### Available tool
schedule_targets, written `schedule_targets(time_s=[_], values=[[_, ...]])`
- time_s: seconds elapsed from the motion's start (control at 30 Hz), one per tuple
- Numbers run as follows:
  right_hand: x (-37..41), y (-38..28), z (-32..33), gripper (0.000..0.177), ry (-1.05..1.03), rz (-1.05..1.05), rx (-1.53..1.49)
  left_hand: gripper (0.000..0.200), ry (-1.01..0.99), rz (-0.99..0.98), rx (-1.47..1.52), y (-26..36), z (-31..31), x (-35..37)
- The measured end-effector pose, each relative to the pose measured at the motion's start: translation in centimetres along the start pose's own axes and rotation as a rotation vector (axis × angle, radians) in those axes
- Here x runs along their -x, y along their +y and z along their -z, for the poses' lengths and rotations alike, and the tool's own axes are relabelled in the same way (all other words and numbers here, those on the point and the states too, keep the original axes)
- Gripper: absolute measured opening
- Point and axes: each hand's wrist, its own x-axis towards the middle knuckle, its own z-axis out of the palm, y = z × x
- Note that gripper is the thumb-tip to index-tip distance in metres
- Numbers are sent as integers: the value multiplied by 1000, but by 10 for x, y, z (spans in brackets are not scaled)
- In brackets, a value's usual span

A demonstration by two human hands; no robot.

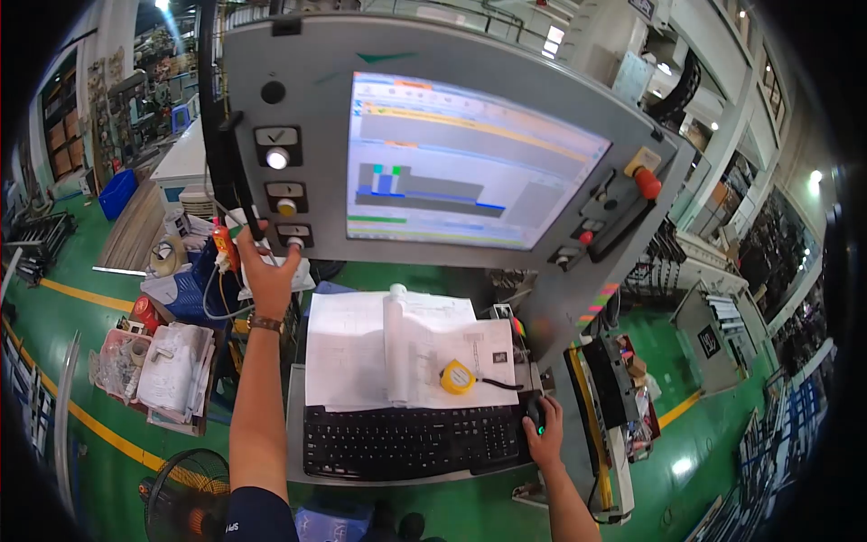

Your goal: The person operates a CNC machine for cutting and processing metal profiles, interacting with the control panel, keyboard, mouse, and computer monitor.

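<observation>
My left hand [269, 278] is at the lower left corner of a grey control panel [312, 135]. Its fingers curl about the lower end of a black handle [237, 172], and the thumb touches the lowest push button [295, 242]. Above that button are a yellow button [287, 207] and a lit white button [277, 158]. The panel's screen [452, 172] shows a blue and grey drawing. My right hand [545, 435] is closed over a black computer mouse [536, 414], beside a black keyboard [406, 443].
Paper drawings [348, 343] lie behind the keyboard, with a rolled sheet [396, 348] and yellow tape measure [458, 378] on top. A red emergency stop [647, 183] sits at the panel's right. Lower left are a fan [185, 488] and a pink basket [122, 361].
</observation>
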Motion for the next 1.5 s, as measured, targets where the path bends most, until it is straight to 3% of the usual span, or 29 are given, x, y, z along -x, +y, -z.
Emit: schedule_targets(time_s=[0.03,0.17,0.2,0.23,0.27,0.3,0.33,0.37,0.43,0.5,0.57,0.67,0.7,0.73,0.77,0.83,0.87,0.93,0.97,1.03,1.13,1.17,1.27,1.3,1.4,1.47,1.5], values=[[0,1,0,56,6,7,-18,81,-60,25,-45,-1,4,0],[2,-3,5,55,74,0,-62,87,-51,-56,-128,-7,8,-1],[6,-3,6,55,114,-4,-52,91,-76,-16,-123,-13,9,0],[14,-4,8,55,153,-18,-75,90,-80,162,-109,-6,11,3],[24,-5,11,55,198,-34,-92,99,-117,174,-124,-21,14,3],[39,-3,15,55,230,-36,-99,92,-135,191,37,-25,15,3],[57,0,20,55,266,-38,-103,88,-148,115,6,-44,18,2],[78,-3,32,57,280,-78,-67,87,-190,91,129,-21,21,2],[128,5,57,54,349,-93,-27,78,-265,191,284,-8,28,6],[190,14,87,51,382,-226,-24,64,-195,225,273,-41,39,28],[259,25,120,47,398,-379,-17,53,-164,134,211,41,50,94],[372,44,156,46,498,-679,-162,43,-164,157,146,147,47,240],[414,57,162,44,514,-775,-197,40,-271,293,34,203,46,299],[455,69,167,43,531,-864,-237,36,-328,238,106,233,40,366],[493,74,176,42,528,-1005,-388,33,-377,430,361,300,34,430],[550,84,204,40,545,-1252,-717,32,-690,388,497,386,33,559],[566,84,226,40,555,-1303,-813,32,-857,564,675,473,52,602],[604,70,271,40,584,-1423,-1017,42,-1389,353,736,602,99,658],[624,68,287,41,674,-1403,-1154,49,-1588,160,875,638,120,691],[655,71,315,46,850,-1312,-1417,52,-1816,-339,1207,698,158,752],[681,62,366,56,1019,-848,-1883,54,-1986,-677,1446,747,209,826],[694,67,374,58,1146,-866,-1870,56,-2014,-750,1481,758,208,842],[728,89,391,66,1511,-913,-1819,58,-2231,-736,1402,795,192,892],[732,90,406,67,1493,-918,-1822,60,-2182,-694,1319,793,183,921],[731,89,468,66,1490,-887,-1821,60,-2452,-460,845,794,139,974],[741,122,493,60,1537,-788,-1825,47,-2639,-562,678,770,88,1029],[752,148,502,58,1599,-739,-1814,46,-2652,-641,735,766,62,1033]])
